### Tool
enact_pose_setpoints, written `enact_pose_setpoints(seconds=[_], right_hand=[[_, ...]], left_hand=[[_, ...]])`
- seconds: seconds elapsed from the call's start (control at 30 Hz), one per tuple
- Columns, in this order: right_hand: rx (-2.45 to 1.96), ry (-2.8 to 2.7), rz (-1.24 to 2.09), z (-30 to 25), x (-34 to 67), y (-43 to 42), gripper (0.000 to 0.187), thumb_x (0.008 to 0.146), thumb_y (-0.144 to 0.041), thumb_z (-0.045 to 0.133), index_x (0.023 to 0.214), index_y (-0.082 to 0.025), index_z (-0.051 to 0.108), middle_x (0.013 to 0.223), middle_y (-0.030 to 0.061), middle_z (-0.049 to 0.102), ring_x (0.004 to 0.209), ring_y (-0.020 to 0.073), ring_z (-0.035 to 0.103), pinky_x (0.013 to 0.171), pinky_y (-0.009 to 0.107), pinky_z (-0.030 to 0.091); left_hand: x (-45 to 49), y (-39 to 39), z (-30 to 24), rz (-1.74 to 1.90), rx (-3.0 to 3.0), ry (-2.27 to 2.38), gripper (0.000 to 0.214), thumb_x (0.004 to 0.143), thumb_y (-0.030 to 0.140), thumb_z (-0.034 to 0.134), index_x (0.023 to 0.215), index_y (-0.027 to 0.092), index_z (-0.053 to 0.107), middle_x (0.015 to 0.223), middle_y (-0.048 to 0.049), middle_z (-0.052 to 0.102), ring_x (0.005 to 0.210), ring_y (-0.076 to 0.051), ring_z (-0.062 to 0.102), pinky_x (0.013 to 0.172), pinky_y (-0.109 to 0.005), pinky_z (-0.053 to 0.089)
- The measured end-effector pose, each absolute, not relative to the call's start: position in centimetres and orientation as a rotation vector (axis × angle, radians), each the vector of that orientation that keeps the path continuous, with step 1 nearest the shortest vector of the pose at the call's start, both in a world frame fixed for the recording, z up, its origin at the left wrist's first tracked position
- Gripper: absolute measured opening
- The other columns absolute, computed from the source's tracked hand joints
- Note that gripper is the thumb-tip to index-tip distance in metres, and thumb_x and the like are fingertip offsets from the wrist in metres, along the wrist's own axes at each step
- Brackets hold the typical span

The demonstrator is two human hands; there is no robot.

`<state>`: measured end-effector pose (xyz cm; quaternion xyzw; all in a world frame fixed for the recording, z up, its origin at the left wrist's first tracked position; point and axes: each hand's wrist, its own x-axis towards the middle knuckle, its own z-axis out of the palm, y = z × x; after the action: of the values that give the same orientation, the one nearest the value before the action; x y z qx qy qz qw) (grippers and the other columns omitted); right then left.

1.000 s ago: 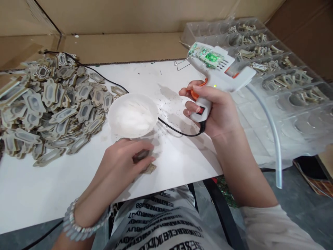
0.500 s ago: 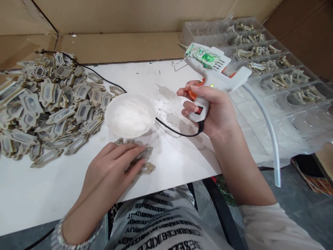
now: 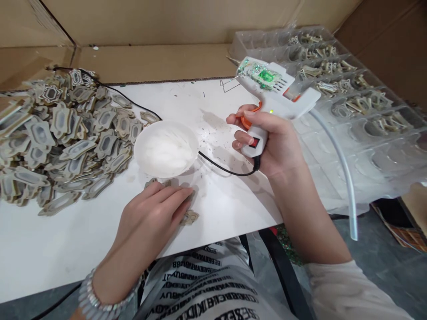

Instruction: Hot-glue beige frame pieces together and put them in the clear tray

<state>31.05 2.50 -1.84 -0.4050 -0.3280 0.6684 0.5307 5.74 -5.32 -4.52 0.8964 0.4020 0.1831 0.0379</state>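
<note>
My right hand (image 3: 273, 138) is wrapped round the handle of a white hot glue gun (image 3: 283, 95), its fingers by the orange trigger. The gun is held above the table, its nozzle pointing to the upper left. A long clear glue stick (image 3: 340, 160) hangs from its back. My left hand (image 3: 156, 213) rests low at the table's front, thumb and forefinger drawn together over small flat frame-shaped pieces (image 3: 190, 217). Its fingertips seem to grip one piece, mostly hidden under them. Just beyond that hand stands a white bowl (image 3: 167, 151) with white contents.
A large heap of grey-beige frame pieces (image 3: 76, 138) covers the table's left. On the right, a clear compartment tray (image 3: 363, 146) holds more pieces in its far cups. The gun's black cord (image 3: 227, 170) runs behind the bowl. Cardboard walls (image 3: 160, 22) stand at the back.
My left hand has shifted slightly right, and its thumb and forefinger have come together over the pieces. My right hand and the glue gun have barely moved.
</note>
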Motion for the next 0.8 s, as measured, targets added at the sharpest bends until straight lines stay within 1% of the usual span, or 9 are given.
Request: enact_pose_setpoints(seconds=[0.17, 0.4, 0.5, 0.57, 0.67, 0.8], right_hand=[[-0.956, -0.781, 1.601, -1.8, 31.1, 2.5, 0.028, 0.068, -0.029, 0.084, 0.076, -0.025, 0.058, 0.087, -0.0047, 0.067, 0.049, 0.0054, 0.044, 0.051, 0.023, 0.047], [-0.955, -0.757, 1.601, -1.7, 31.0, 2.5, 0.027, 0.067, -0.027, 0.083, 0.075, -0.024, 0.058, 0.085, -0.0046, 0.066, 0.048, 0.0045, 0.043, 0.049, 0.022, 0.046], [-0.975, -0.77, 1.587, -1.6, 30.9, 2.5, 0.026, 0.069, -0.028, 0.081, 0.076, -0.025, 0.056, 0.086, -0.0048, 0.066, 0.047, 0.0049, 0.042, 0.049, 0.023, 0.045], [-0.99, -0.772, 1.578, -1.6, 30.9, 2.5, 0.026, 0.07, -0.028, 0.08, 0.076, -0.025, 0.055, 0.086, -0.0049, 0.066, 0.047, 0.0052, 0.042, 0.048, 0.024, 0.044], [-0.995, -0.758, 1.586, -1.5, 30.8, 2.5, 0.026, 0.07, -0.028, 0.08, 0.076, -0.025, 0.055, 0.085, -0.0052, 0.066, 0.046, 0.0051, 0.041, 0.048, 0.024, 0.044], [-0.987, -0.787, 1.582, -1.6, 31.0, 2.5, 0.027, 0.072, -0.029, 0.08, 0.078, -0.025, 0.054, 0.085, -0.0056, 0.066, 0.046, 0.0048, 0.043, 0.049, 0.024, 0.045]], left_hand=[[5.5, -5.6, -4.8, 0.595, 2.755, 1.256, 0.013, 0.099, 0.024, 0.059, 0.109, 0.021, 0.067, 0.091, 0.0029, 0.076, 0.076, -0.016, 0.063, 0.07, -0.029, 0.049], [5.2, -5.9, -4.8, 0.649, 2.748, 1.258, 0.017, 0.098, 0.024, 0.062, 0.113, 0.021, 0.066, 0.082, 0.0021, 0.072, 0.073, -0.015, 0.061, 0.068, -0.03, 0.049], [5.0, -5.9, -4.7, 0.679, 2.706, 1.287, 0.013, 0.097, 0.026, 0.063, 0.108, 0.021, 0.067, 0.085, 0.0009, 0.073, 0.076, -0.017, 0.062, 0.071, -0.031, 0.05], [4.8, -5.7, -4.6, 0.676, 2.71, 1.249, 0.01, 0.097, 0.026, 0.063, 0.104, 0.023, 0.068, 0.092, 0.0007, 0.075, 0.082, -0.017, 0.063, 0.074, -0.031, 0.051], [4.2, -5.4, -4.7, 0.666, 2.747, 1.159, 0.011, 0.098, 0.028, 0.061, 0.101, 0.024, 0.071, 0.101, 0.0017, 0.077, 0.089, -0.018, 0.065, 0.079, -0.033, 0.051], [3.8, -5.2, -4.9, 0.669, 2.83, 1.135, 0.01, 0.098, 0.027, 0.061, 0.099, 0.025, 0.071, 0.097, 0.0036, 0.079, 0.089, -0.019, 0.067, 0.08, -0.036, 0.046]])
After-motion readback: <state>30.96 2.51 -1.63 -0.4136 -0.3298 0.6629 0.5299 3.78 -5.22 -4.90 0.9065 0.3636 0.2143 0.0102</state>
